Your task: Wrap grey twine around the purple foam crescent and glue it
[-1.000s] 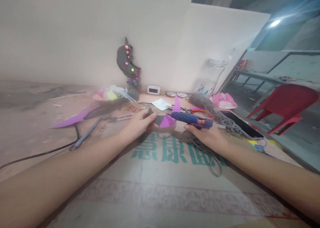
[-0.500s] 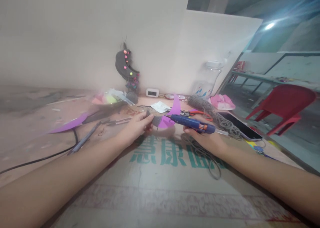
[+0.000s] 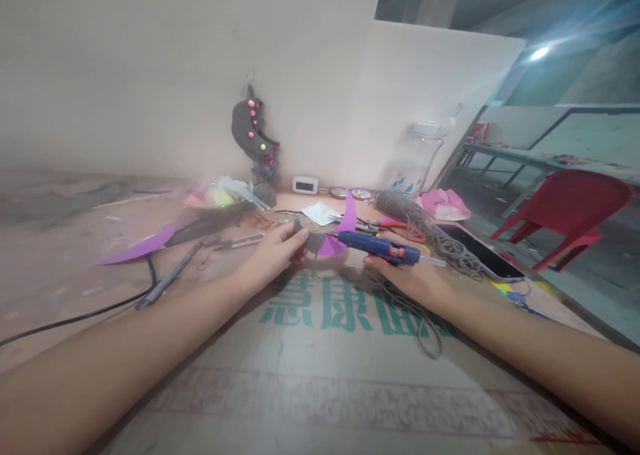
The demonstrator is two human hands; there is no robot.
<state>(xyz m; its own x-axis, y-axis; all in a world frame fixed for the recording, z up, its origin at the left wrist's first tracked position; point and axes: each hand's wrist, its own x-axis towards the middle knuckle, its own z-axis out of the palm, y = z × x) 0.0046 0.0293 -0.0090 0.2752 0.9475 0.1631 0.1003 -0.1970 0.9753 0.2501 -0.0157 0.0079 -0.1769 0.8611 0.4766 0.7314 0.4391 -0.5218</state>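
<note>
My left hand (image 3: 285, 245) pinches a purple crescent-shaped piece (image 3: 349, 215) by its lower end, which is wrapped in grey yarn (image 3: 315, 242). In my right hand (image 3: 400, 275) is a blue glue gun (image 3: 380, 245), with a clear glue stick (image 3: 433, 262) poking out of its back. The gun's nozzle points left, close to the border between the wrapped yarn and the bare purple part; whether it touches cannot be made out. Loose grey yarn (image 3: 425, 338) trails over the board below my right hand.
A yarn skein (image 3: 395, 205), orange-handled pliers (image 3: 403, 227) and a phone (image 3: 483, 252) lie right. Behind stand a small digital clock (image 3: 305, 185) and a clear bottle (image 3: 415, 162). A decorated grey crescent (image 3: 245, 128) hangs on the wall. Left are another purple crescent (image 3: 143, 245) and a black cable (image 3: 100, 312).
The glue gun has shifted slightly left and down in my right hand's grip. The purple crescent has turned a little, showing a narrower face. My left hand keeps its hold.
</note>
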